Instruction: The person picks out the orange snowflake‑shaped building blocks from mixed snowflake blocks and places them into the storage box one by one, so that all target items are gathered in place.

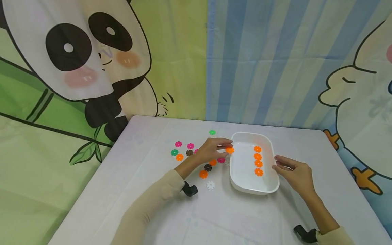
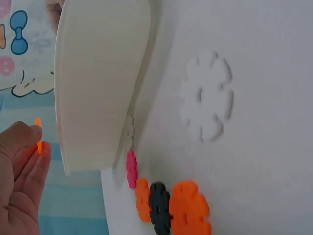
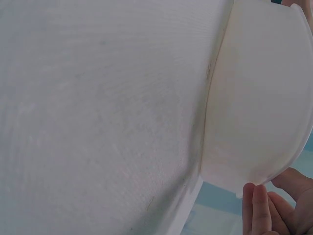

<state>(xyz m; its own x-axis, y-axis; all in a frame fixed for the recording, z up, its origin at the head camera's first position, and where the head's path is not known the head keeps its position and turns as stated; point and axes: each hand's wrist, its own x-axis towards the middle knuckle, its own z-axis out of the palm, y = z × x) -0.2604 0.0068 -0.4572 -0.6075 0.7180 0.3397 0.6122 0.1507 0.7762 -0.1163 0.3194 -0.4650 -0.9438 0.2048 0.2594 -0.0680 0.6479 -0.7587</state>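
My left hand [image 1: 212, 150] pinches an orange snowflake-shaped disc [image 1: 230, 150] between thumb and fingertips, at the left rim of a white plastic tray [image 1: 242, 170]. In the left wrist view the held disc [image 2: 39, 142] shows edge-on, apart from the tray wall [image 2: 100, 88]. Several orange snowflake discs [image 1: 258, 163] lie in a column inside the tray, toward its right side. At the tray's right rim, my right hand [image 1: 296, 174] holds the edge; the right wrist view has the fingers [image 3: 261, 210] outside the wall, the thumb partly hidden behind the rim.
Left of the tray several loose discs lie on the white table: pink [image 1: 178, 144], green [image 1: 174, 152], brown [image 1: 189, 152], black [image 1: 208, 167], orange [image 1: 203, 174] and white [image 1: 210, 185]. A bright green disc [image 1: 212, 132] lies farther back. Printed curtains [image 1: 245, 61] hang behind the table.
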